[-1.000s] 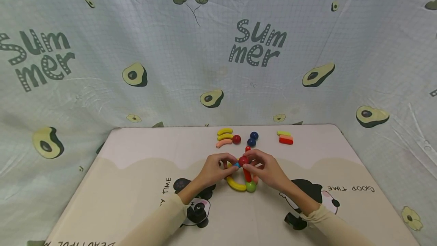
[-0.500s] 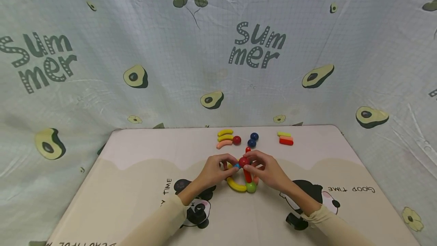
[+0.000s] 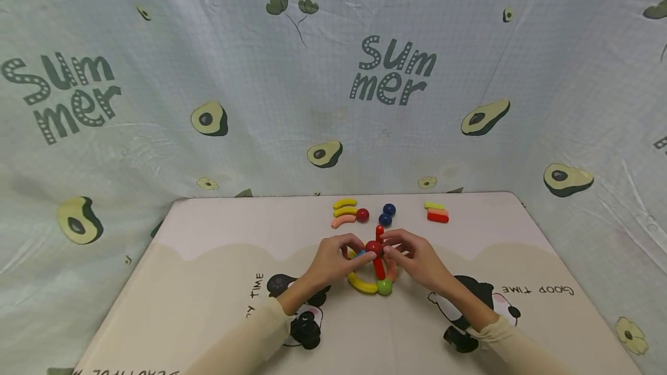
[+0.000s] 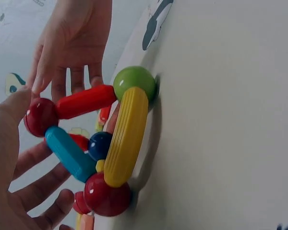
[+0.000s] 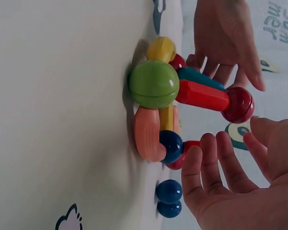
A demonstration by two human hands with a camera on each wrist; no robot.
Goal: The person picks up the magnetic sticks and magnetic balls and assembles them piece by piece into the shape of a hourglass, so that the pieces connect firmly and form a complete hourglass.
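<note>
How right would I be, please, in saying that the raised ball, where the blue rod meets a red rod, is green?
The colour is wrong: the raised ball is red, as the left wrist view shows. The blue rod does meet a red rod there.

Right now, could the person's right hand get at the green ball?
Probably yes: the right hand seems to hold nothing, and in its wrist view the green ball faces out uncovered, though a red stick and pink stick adjoin it.
</note>
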